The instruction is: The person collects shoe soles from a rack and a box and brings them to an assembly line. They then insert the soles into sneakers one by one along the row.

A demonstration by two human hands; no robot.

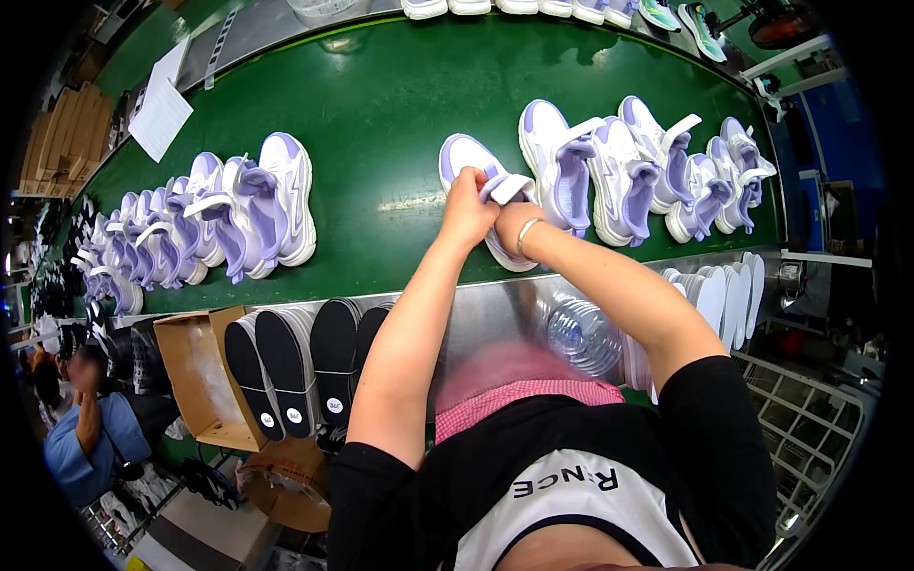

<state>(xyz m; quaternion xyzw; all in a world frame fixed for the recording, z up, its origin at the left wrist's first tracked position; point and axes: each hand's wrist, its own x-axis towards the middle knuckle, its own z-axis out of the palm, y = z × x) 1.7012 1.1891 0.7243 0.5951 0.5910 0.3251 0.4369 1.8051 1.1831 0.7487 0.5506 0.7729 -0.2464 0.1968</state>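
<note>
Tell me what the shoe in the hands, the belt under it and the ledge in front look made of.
Shoe: looks like smooth synthetic leather, white with lilac panels; the strap folds softly under the left hand and right hand. Belt: green rubbery or plastic sheet, with a dull sheen. Ledge: brushed metal, probably steel, grey and faintly reflective.

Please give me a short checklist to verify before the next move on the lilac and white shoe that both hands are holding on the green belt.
1. Left hand grips the shoe: ok.
2. Right hand is on the same shoe, near its white strap: ok.
3. Shoe rests on the green belt, not lifted: cannot tell.
4. Strap fully fastened: cannot tell, the hands cover it.
5. Neighbour shoe on the right is apart from the hands: ok.
</note>
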